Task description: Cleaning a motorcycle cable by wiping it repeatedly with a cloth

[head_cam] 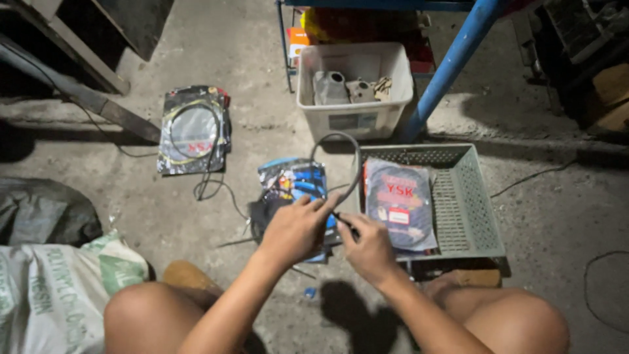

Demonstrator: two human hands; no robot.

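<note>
My left hand (293, 231) and my right hand (369, 250) meet low in the middle of the view, both pinching one end of a grey sheathed cable (350, 172). The cable loops up from my fingers and arches over the near left corner of a grey-green perforated tray (475, 210). Inside the tray lies a clear packet (400, 203) holding a coiled cable and a red-lettered card. Under my left hand sits a blue printed packet (291, 180) on the concrete floor.
A dark packet of coiled cable (194, 130) lies on the floor to the left. A white plastic bin (354, 82) with metal parts stands behind, next to a blue post (452, 62). A white woven sack (56, 288) is at lower left. My knees frame the bottom.
</note>
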